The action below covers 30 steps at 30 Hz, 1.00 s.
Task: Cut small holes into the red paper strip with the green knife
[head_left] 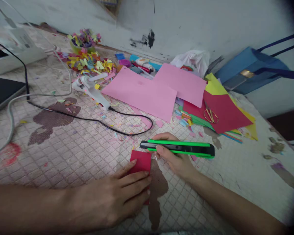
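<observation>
My left hand (120, 192) lies flat, fingers stretched, over a folded piece of red paper (140, 160) on the quilted cloth. The paper's top end shows beyond the fingers; much of the rest is covered by the hand. In my right hand (175, 160) is a green and black utility knife (186, 148), gripped between thumb and fingers. Its tip points left, just above the top edge of the red paper, and does not appear to touch it.
Pink sheets (142, 94), a red sheet (230, 111) and gold scissors (211, 116) lie ahead. Further left are a white glue gun (93, 93) with a black cord, a heap of paper scraps (88, 62), a bowl (82, 47) and a power strip (17, 55). A blue bag (250, 70) stands right.
</observation>
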Available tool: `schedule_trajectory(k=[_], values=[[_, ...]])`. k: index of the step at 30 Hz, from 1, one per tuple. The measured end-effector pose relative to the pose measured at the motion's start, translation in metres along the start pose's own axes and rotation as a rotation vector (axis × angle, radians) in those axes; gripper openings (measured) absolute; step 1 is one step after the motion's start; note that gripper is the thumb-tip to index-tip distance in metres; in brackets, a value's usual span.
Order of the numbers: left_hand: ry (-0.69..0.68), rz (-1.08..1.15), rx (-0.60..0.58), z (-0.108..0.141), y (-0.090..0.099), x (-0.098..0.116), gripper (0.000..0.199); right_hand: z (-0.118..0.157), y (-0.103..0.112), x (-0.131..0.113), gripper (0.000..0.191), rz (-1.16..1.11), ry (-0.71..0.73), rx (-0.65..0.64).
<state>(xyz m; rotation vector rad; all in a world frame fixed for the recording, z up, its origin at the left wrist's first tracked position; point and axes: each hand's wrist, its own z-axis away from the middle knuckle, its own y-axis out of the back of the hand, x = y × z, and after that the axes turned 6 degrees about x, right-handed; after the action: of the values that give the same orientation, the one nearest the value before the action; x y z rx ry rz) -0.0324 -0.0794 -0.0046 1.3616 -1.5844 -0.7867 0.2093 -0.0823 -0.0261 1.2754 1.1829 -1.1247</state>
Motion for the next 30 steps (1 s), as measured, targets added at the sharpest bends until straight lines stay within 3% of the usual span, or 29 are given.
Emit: schedule_trajectory(k=[4, 11, 21, 30], values=[[0.037, 0.005, 0.023, 0.002, -0.001, 0.003, 0.041, -0.004, -0.004, -0.006, 0.016, 0.076, -0.025, -0.072], [0.042, 0.028, 0.036, 0.004, -0.006, 0.003, 0.031, -0.001, -0.005, -0.009, 0.016, 0.057, 0.005, -0.114], [0.013, 0.003, 0.028, 0.007, -0.012, 0.003, 0.031, -0.001, 0.003, -0.021, 0.024, 0.238, 0.167, -0.208], [-0.001, -0.035, 0.01, 0.009, -0.015, 0.002, 0.032, -0.004, 0.006, -0.016, 0.024, 0.278, 0.191, -0.136]])
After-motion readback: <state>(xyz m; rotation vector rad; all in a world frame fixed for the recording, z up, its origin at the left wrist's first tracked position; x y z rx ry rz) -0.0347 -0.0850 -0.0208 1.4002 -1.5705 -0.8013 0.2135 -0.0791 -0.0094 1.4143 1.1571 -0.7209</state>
